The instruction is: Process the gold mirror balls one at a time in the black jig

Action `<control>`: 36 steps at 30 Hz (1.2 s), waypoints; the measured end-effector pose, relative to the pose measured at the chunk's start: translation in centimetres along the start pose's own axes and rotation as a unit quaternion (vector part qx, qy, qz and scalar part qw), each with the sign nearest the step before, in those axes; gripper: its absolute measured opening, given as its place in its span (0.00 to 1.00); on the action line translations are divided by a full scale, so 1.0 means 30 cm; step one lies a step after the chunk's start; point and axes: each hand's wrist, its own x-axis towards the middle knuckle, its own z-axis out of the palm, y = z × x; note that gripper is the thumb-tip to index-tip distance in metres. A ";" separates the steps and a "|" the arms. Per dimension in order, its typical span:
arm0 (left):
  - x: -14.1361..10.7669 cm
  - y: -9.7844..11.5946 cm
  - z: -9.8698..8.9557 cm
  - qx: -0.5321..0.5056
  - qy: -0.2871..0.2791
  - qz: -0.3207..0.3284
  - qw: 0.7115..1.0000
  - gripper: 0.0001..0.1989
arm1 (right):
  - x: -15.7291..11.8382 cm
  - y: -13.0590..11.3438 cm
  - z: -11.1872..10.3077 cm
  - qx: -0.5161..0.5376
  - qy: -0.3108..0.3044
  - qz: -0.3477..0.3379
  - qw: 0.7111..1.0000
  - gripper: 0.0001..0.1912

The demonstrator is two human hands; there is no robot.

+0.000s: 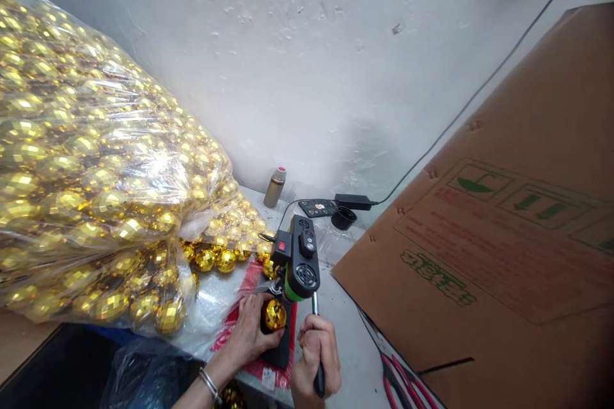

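Gripped in my left hand (252,326) is a shiny gold faceted ball (275,315), below the head of a small black bench machine (304,262) with a green band and a red switch. The ball is over the machine's dark base (277,356); whether it touches it I cannot tell. My right hand (316,358) is closed around the black-gripped lever (320,378) on the machine's right side. A red plastic sheet (252,278) lies under the base. More gold balls (226,261) lie loose just behind my left hand.
A big clear bag of gold balls (96,160) fills the left side. A large cardboard box (508,217) leans at right, with red-handled scissors (405,383) at its foot. Behind the machine are a flask (275,187), a black cup (343,218) and a corded power adapter (353,202).
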 end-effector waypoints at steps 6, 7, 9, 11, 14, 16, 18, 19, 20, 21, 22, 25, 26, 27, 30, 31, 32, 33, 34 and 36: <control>0.002 0.007 0.003 0.004 -0.009 -0.011 1.000 0.23 | -0.003 -0.005 0.010 0.019 0.010 0.032 0.999 0.15; 0.003 0.010 0.001 0.005 -0.013 -0.012 1.000 0.23 | -0.005 -0.004 0.011 0.025 0.013 0.035 0.999 0.15; 0.006 0.016 -0.004 0.004 -0.021 -0.014 1.000 0.23 | -0.008 0.001 0.010 0.028 0.012 0.035 0.999 0.15; 0.008 0.021 -0.008 0.002 -0.026 -0.020 0.999 0.24 | -0.014 0.010 0.006 0.020 0.002 0.019 1.000 0.14; 0.011 0.026 -0.013 -0.003 -0.031 -0.021 0.999 0.25 | -0.028 0.033 -0.002 -0.001 -0.027 -0.037 0.999 0.14; 0.011 0.030 -0.017 -0.004 -0.035 -0.020 0.999 0.25 | -0.040 0.054 0.000 -0.017 -0.033 -0.070 0.997 0.13; 0.011 0.034 -0.020 0.000 -0.038 -0.024 0.999 0.25 | -0.052 0.075 0.006 -0.026 -0.027 -0.097 0.995 0.13; 0.011 0.036 -0.021 0.003 -0.040 -0.028 0.999 0.26 | -0.055 0.083 0.009 -0.025 -0.026 -0.108 0.994 0.13; 0.012 0.038 -0.022 0.006 -0.041 -0.031 0.999 0.26 | -0.054 0.086 0.009 -0.023 -0.029 -0.119 0.992 0.14; 0.013 0.040 -0.023 0.008 -0.041 -0.031 0.999 0.25 | -0.049 0.084 0.007 -0.021 -0.038 -0.127 0.991 0.14; 0.015 0.042 -0.024 0.011 -0.042 -0.028 0.999 0.25 | -0.037 0.074 0.002 -0.021 -0.046 -0.131 0.990 0.14; 0.019 0.041 -0.023 0.015 -0.038 -0.020 0.999 0.24 | 0.040 0.001 -0.020 -0.030 -0.069 -0.085 0.994 0.15; 0.016 0.038 -0.023 0.015 -0.033 -0.019 0.999 0.24 | 0.077 -0.033 -0.027 -0.035 -0.071 -0.050 0.996 0.14; 0.007 0.031 -0.023 0.014 -0.028 -0.016 0.999 0.25 | 0.115 -0.067 -0.033 -0.033 -0.073 0.017 0.997 0.13; -0.062 -0.007 -0.028 0.027 -0.019 0.029 0.999 0.28 | 0.203 -0.139 -0.039 -0.014 -0.088 0.101 0.991 0.15; -0.097 -0.026 -0.032 0.040 -0.018 0.057 0.997 0.28 | 0.214 -0.148 -0.037 -0.010 -0.087 0.107 0.990 0.16; -0.136 -0.046 -0.038 0.056 -0.018 0.088 0.994 0.28 | 0.215 -0.149 -0.035 -0.008 -0.086 0.106 0.991 0.16; -0.172 -0.067 -0.048 0.074 -0.016 0.118 0.990 0.28 | 0.207 -0.144 -0.032 -0.005 -0.084 0.103 0.991 0.16; -0.202 -0.085 -0.062 0.093 -0.013 0.146 0.985 0.30 | 0.192 -0.136 -0.030 -0.003 -0.084 0.099 0.992 0.15; -0.222 -0.110 -0.105 0.127 0.004 0.176 0.976 0.36 | 0.154 -0.116 -0.025 0.003 -0.086 0.085 0.993 0.14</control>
